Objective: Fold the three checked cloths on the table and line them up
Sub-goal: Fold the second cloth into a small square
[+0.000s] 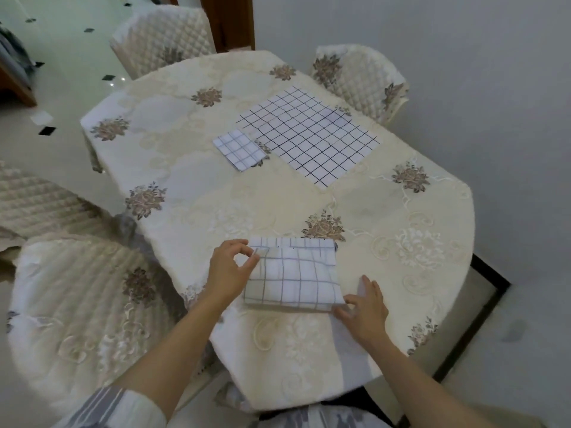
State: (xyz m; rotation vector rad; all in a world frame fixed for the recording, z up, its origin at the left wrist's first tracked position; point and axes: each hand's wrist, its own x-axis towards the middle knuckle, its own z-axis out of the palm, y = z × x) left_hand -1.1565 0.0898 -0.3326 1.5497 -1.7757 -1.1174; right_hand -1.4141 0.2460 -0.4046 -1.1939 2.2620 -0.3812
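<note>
Left hand [230,268] pinches the far-left corner of the half-folded cloth [293,273], and the right hand [366,310] looks to pinch its near-right corner. The cloth sits between them at the tabletop's [200,196] near edge, long axis left-right, so I'd guess a sideways fold comes next. The folded cloth [239,149] and flat cloth [309,134] lie far off.

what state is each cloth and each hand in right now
near cloth, partly folded, lying flat, held at two corners
small cloth, folded into a compact rectangle, lying free
large cloth, unfolded, spread flat
left hand, pinches the near cloth's far left corner
right hand, pinches its near right corner
</note>
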